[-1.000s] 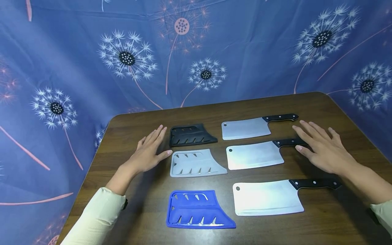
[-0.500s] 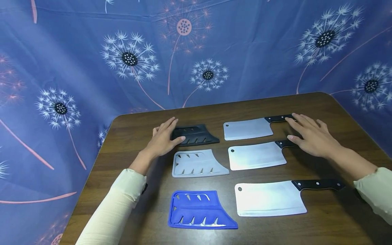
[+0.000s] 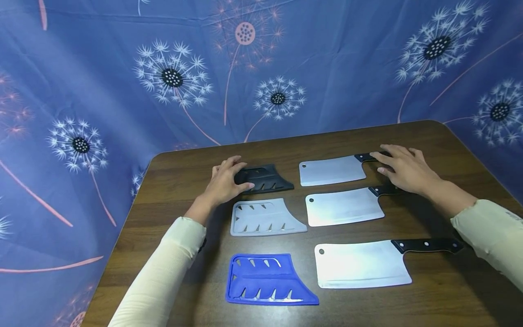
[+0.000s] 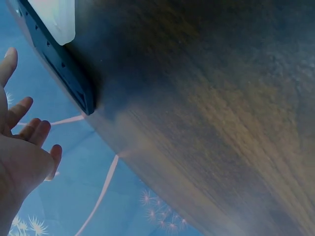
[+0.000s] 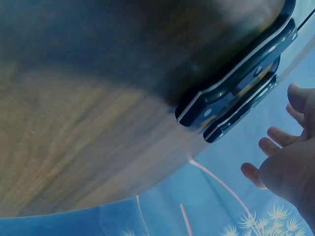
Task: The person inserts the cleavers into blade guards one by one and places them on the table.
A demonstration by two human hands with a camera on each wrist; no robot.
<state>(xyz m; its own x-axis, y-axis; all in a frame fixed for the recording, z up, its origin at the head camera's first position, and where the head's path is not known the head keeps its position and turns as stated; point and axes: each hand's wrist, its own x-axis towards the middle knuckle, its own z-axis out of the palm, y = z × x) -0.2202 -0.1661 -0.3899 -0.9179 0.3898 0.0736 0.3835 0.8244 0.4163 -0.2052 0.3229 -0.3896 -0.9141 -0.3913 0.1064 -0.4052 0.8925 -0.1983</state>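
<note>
Three cleavers with black handles lie in a column: a far cleaver (image 3: 333,171), a middle cleaver (image 3: 345,206) and a near cleaver (image 3: 363,264). To their left are a black blade guard (image 3: 269,178), a whitish guard (image 3: 265,218) and a blue guard (image 3: 267,281). My left hand (image 3: 224,181) is at the black guard's left end, fingers and thumb spread around it; the left wrist view shows them apart from it. Over the far cleaver's handle hovers my right hand (image 3: 408,171), fingers loosely bent. The right wrist view shows handles (image 5: 236,78) beside that hand, not gripped.
A brown wooden table (image 3: 163,181) with rounded corners carries everything. Behind it hangs a blue cloth (image 3: 327,59) printed with dandelions, close to the far edge.
My left hand has moved forward and right, from beside the whitish guard to the black guard's end. The right hand has moved left and away from me, from the middle handle to the far one.
</note>
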